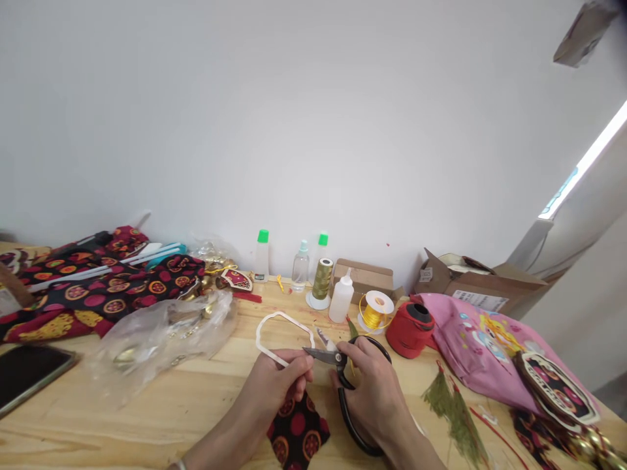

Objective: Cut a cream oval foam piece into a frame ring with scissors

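My left hand [277, 380] pinches the lower edge of a thin white frame [261, 326] with an open middle and angled sides. In my right hand [375, 385] is a pair of black-handled scissors [345, 398], my fingers through and around the loops. The blades point left, and their tips are right by the frame's lower right edge, close to my left fingers. Whether the blades touch the frame I cannot tell. Below my left hand lies a dark patterned fabric piece [298, 427] with red and orange round motifs.
Along the wall stand a white squeeze bottle [341, 300], an olive thread cone [322, 277], a yellow cord spool [376, 310] and a red ribbon roll [410, 329]. Patterned cloth [122, 287], a plastic bag [171, 339] and a phone [34, 372] lie left; a pink bag [470, 346] and green tassels [453, 405] right.
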